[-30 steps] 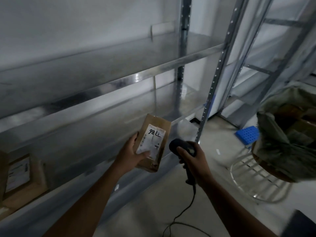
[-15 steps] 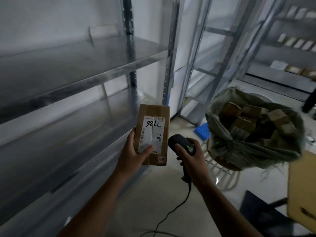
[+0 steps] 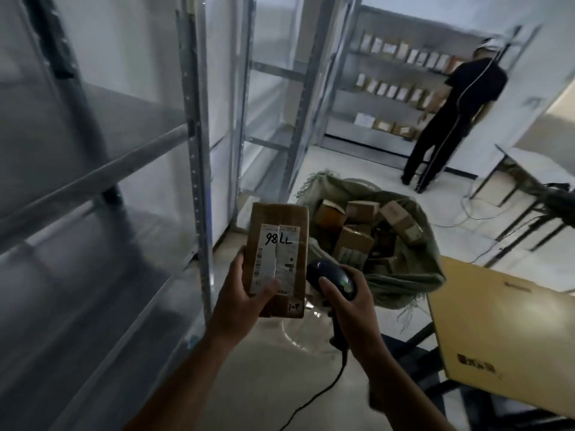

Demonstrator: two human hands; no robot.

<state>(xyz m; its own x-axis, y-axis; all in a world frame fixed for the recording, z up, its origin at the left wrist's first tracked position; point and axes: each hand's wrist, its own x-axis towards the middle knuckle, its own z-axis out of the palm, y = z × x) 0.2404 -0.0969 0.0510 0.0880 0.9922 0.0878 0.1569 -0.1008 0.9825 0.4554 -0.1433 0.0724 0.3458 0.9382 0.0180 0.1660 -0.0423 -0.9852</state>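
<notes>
My left grip (image 3: 244,303) holds the parcel (image 3: 277,231) upright, long axis vertical, with the thumb curled over the label and the fingers behind. Just beside its lower right edge is the scanner (image 3: 337,276). My right grip (image 3: 353,306) is wrapped round the handle, and I judge the head needs turning left onto the label.

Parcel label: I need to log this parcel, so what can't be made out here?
- Head view, label on the parcel: fine print and barcode too small and blurred; only "98LL" reads.
- Label's lower corner: covered by the left hand thumb.
- Scanner handle: mostly hidden by the right hand.
- Sack: lower boxes hidden by those on top and its folds.
</notes>
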